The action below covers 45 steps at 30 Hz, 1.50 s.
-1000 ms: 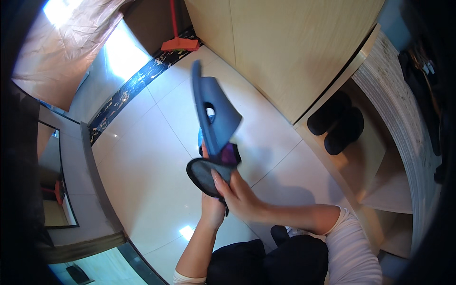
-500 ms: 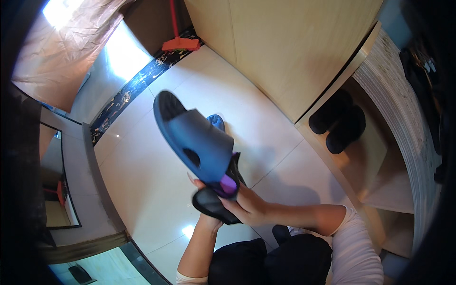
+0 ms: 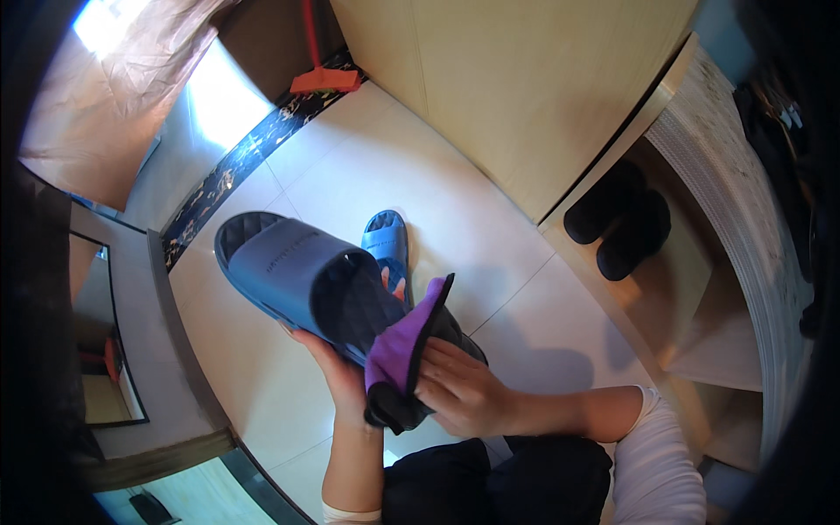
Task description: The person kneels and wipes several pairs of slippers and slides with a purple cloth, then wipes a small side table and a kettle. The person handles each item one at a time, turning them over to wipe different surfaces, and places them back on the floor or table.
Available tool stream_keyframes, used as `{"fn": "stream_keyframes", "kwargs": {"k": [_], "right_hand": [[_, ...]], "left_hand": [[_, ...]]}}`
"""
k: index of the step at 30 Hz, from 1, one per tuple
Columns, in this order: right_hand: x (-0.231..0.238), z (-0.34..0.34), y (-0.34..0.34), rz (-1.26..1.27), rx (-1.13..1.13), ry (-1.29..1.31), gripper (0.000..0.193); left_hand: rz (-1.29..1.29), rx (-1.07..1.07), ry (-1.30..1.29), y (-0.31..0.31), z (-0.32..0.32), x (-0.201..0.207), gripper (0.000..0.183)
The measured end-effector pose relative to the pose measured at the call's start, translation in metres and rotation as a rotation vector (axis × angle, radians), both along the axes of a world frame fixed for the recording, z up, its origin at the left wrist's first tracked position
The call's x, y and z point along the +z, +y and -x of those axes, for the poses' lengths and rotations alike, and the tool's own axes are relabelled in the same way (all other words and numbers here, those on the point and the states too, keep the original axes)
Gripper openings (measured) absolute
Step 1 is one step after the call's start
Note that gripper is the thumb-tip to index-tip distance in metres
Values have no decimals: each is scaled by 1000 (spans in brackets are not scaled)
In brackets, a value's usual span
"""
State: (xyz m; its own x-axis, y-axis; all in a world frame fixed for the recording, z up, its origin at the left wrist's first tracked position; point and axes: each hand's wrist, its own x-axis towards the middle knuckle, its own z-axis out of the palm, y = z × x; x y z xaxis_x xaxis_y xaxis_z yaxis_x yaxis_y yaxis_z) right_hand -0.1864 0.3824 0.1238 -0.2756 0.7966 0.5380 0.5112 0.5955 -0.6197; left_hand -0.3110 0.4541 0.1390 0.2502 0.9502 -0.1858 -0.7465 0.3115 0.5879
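Note:
My left hand (image 3: 339, 372) grips a blue slide slipper (image 3: 289, 262) from underneath, its fingertips showing past the far edge. The open toe points up and left, and the dark insole faces me. In my right hand (image 3: 468, 394), closed with bent fingers, is a purple cloth with black edging (image 3: 402, 350). It lies over the heel end of the slipper, which it hides. A matching blue slipper (image 3: 385, 236) rests on the tiled floor beyond, partly covered by the held one.
Dark slippers (image 3: 617, 219) sit in an open cabinet compartment at right, beside a pale wooden door (image 3: 516, 96). A red broom (image 3: 325, 80) stands at the back by a dark marbled threshold strip (image 3: 219, 179). A framed mirror (image 3: 105, 341) is at left.
The slipper has swung left and tilted, so its insole now shows. My right hand has shifted slightly right, and more of the purple cloth is visible over the heel end.

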Motion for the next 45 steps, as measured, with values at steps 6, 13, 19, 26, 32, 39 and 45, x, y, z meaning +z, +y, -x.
{"fn": "stream_keyframes", "kwargs": {"k": [6, 13, 19, 26, 32, 39, 45], "right_hand": [[-10, -19, 1, 114, 52, -75, 32], [-10, -3, 54, 166, -24, -33, 41], [-27, 0, 9, 175, 97, 128, 42], [-35, -2, 36, 606, -41, 667, 44], [-52, 4, 62, 863, 27, 1016, 30], [-53, 43, 20, 598, -285, 770, 30], [-39, 54, 26, 794, -503, 1458, 40]], "left_hand": [[60, -49, -140, 1, -1, 2, 90], [133, -15, 128, -15, 2, -3, 75], [71, -4, -76, 0, 10, -5, 83], [107, 116, 268, -9, -2, -18, 80], [-178, 167, 865, -14, -10, -21, 50], [43, 424, 513, 0, -2, -1, 29], [-211, 587, 918, -5, -11, -21, 21]]}}
